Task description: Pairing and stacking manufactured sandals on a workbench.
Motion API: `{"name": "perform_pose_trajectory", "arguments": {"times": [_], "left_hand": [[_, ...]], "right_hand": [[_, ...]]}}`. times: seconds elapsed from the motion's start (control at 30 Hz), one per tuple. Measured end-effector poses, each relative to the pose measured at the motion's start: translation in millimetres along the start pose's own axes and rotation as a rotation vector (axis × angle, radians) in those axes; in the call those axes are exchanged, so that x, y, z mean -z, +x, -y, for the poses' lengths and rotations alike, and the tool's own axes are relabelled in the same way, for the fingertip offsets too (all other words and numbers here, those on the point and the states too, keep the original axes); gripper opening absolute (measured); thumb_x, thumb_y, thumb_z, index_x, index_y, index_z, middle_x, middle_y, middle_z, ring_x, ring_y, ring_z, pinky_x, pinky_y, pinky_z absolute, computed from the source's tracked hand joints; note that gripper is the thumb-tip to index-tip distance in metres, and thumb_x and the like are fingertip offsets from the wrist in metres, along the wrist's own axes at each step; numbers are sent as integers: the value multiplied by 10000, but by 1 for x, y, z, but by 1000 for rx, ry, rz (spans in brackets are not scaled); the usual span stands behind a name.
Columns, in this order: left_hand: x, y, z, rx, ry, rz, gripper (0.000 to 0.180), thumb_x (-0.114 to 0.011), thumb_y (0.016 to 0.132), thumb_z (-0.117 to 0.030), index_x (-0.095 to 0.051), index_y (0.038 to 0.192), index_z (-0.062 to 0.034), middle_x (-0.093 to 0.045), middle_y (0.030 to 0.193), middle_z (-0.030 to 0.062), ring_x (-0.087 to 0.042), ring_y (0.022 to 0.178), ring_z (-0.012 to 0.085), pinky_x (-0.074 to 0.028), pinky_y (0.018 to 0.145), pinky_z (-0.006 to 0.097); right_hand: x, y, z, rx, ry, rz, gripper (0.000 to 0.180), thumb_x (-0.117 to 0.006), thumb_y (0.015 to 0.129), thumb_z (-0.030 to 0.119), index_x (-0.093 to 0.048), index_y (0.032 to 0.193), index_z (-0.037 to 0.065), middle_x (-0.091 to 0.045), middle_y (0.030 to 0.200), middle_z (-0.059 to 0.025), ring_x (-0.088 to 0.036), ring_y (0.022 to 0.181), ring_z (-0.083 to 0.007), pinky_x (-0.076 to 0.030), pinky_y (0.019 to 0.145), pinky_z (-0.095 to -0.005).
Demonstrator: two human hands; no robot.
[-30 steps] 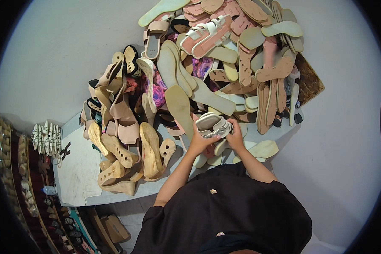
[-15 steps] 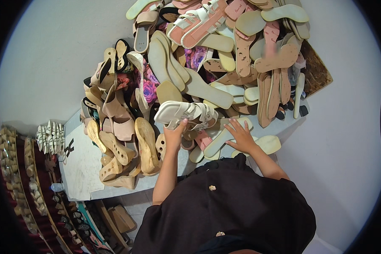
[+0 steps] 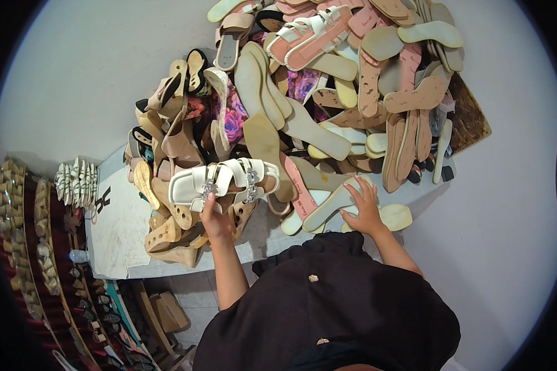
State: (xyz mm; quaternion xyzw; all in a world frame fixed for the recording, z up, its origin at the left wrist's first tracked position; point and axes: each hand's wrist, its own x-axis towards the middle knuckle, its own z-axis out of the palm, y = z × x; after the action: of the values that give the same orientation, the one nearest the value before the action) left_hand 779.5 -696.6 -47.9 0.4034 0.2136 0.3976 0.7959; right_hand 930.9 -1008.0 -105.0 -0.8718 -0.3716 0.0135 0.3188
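My left hand (image 3: 218, 224) is closed round the side of a white sandal (image 3: 195, 184) with crossed straps and clear jewelled ornaments, its thumb by one of them. The sandal is held level above several wooden wedge heels (image 3: 164, 238). My right hand (image 3: 366, 209) rests with fingers spread on a cream sole (image 3: 329, 205) near the table's front edge. Left of that sole lies a pink insole (image 3: 294, 179). Another cream sole (image 3: 396, 217) lies just right of my right hand.
A heaped pile of soles, insoles and sandals covers the table (image 3: 111, 232). White-and-pink sandals (image 3: 312, 40) lie on top at the back. A bundle of white straps (image 3: 77, 182) sits at the far left. Shelves of shoes (image 3: 49, 272) and a cardboard box (image 3: 169, 311) stand lower left.
My left hand has carried the white sandal left, over the wooden heels, uncovering more of the pink insole. My right hand stays on the cream sole. The whole view has shifted slightly.
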Motion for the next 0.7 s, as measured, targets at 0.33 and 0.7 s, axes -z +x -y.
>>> {"name": "perform_pose_trajectory", "arguments": {"times": [0.33, 0.7], "left_hand": [[-8, -31, 0, 169, 221, 238, 544, -691, 678, -129, -468, 1150, 18, -564, 1057, 105, -549, 973, 190, -442, 857, 325], [26, -34, -58, 239, 555, 425, 578, -729, 701, -115, -448, 1191, 8, -540, 1111, 78, -514, 1011, 154, -416, 870, 294]], "right_hand": [[-10, 60, 90, -115, 434, 636, 744, -663, 672, 230, -309, 1311, 91, -536, 1122, -152, -602, 892, -295, -105, 1032, -571], [-108, 49, 133, -156, 961, 517, 646, -601, 708, 27, -275, 1266, 39, -521, 1055, -115, -576, 816, -163, -494, 632, -269]]}}
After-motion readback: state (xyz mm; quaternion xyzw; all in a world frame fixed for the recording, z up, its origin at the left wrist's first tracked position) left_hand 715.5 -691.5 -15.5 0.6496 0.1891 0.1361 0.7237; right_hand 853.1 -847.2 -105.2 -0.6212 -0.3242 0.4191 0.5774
